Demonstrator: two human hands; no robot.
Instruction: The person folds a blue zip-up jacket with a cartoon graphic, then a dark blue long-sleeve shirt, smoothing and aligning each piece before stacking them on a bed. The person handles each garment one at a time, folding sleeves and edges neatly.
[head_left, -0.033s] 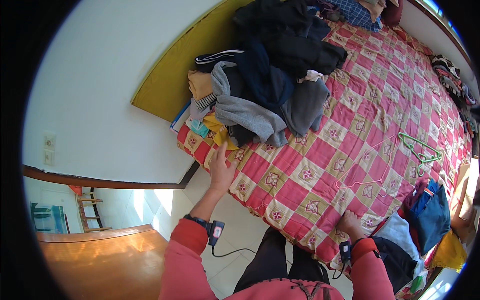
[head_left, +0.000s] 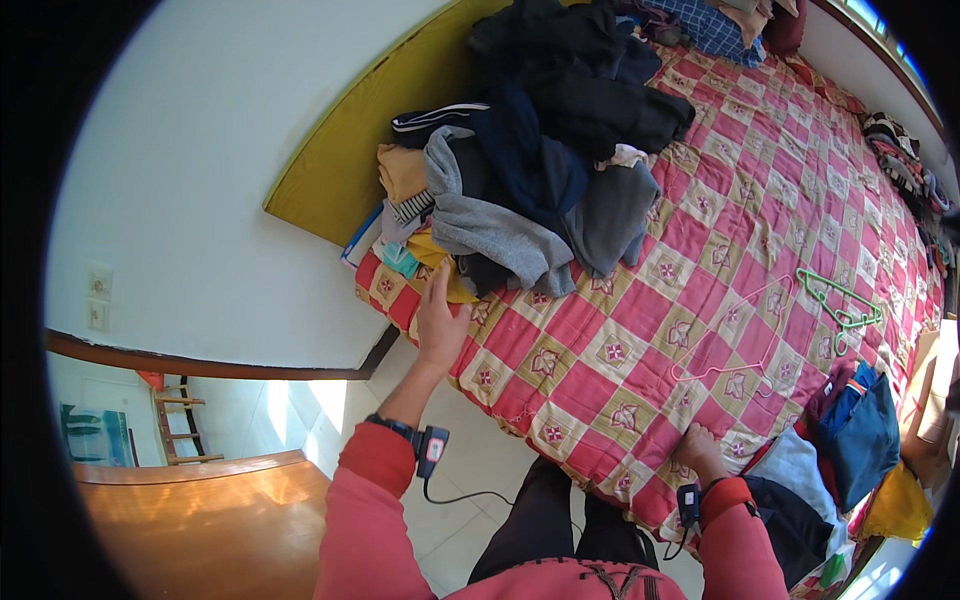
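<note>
My left hand (head_left: 440, 328) reaches over the near left edge of the bed, fingers stretched out. Its fingertips are at a yellow cloth (head_left: 462, 290) under the edge of a heap of clothes; whether they touch it I cannot tell. A grey sweater (head_left: 500, 228) lies on top there, beside a dark navy garment (head_left: 530, 150) and dark grey trousers or cloth (head_left: 618, 215). My right hand (head_left: 703, 452) rests on the bedspread near the front edge, curled into a fist, with no object showing in it.
A red and beige checked bedspread (head_left: 615, 350) covers the bed. A pink hanger (head_left: 735, 368) and green hangers (head_left: 845, 315) lie on it. More clothes (head_left: 860, 430) are piled at the right. A wooden surface (head_left: 210, 515) stands at the lower left, and a yellow-green headboard (head_left: 335, 165) beside the wall.
My left hand has shifted slightly forward, its fingertips now closer to the yellow cloth. My right hand stays in place.
</note>
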